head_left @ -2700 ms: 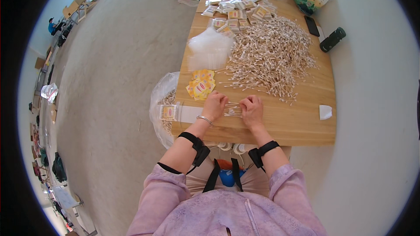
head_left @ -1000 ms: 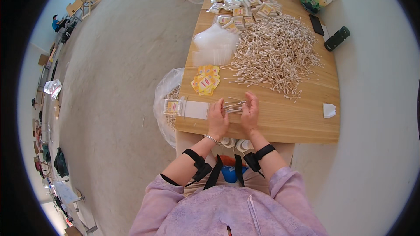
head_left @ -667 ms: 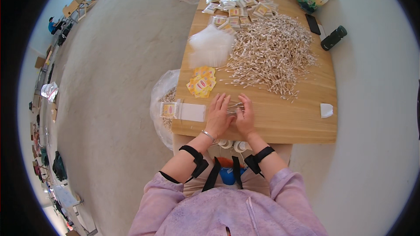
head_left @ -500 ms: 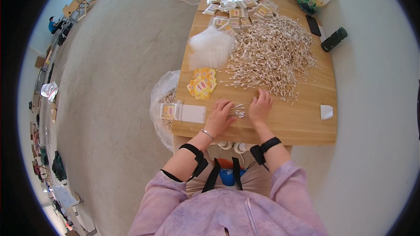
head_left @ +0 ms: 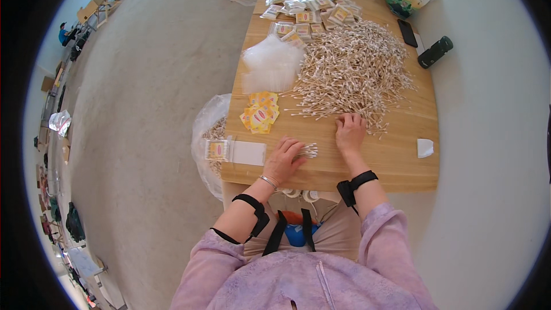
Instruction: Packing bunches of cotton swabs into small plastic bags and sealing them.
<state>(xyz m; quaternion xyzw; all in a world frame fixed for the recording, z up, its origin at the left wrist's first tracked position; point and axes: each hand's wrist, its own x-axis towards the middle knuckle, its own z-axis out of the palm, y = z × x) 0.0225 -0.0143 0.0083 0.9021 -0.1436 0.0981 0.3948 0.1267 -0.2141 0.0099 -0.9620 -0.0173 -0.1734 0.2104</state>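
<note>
Under the curled fingers of my left hand [head_left: 280, 159] lies a small bundle of cotton swabs [head_left: 309, 150], white tips sticking out on the right. My right hand [head_left: 350, 133] is at the near edge of a big heap of loose cotton swabs [head_left: 359, 69], fingers bent down and close together; what is under its fingertips is hidden. Left of my left hand lies a white card [head_left: 249, 153]. Beside it, at the table's left edge, is a clear packet of swabs [head_left: 217, 150] with a yellow label. Yellow printed cards [head_left: 260, 113] lie in a loose stack farther back.
Clear plastic bags [head_left: 270, 66] and filled swab packets [head_left: 307, 17] lie toward the back of the wooden table [head_left: 390, 166]. A phone [head_left: 407, 33], a black bottle [head_left: 435, 52] and a white scrap [head_left: 425, 148] are on the right. A bag of swabs [head_left: 201, 126] hangs off the left edge.
My right hand has moved right and slightly away from the bundle, up to the heap's edge. My left hand stays on the bundle. The whole view has shifted a little.
</note>
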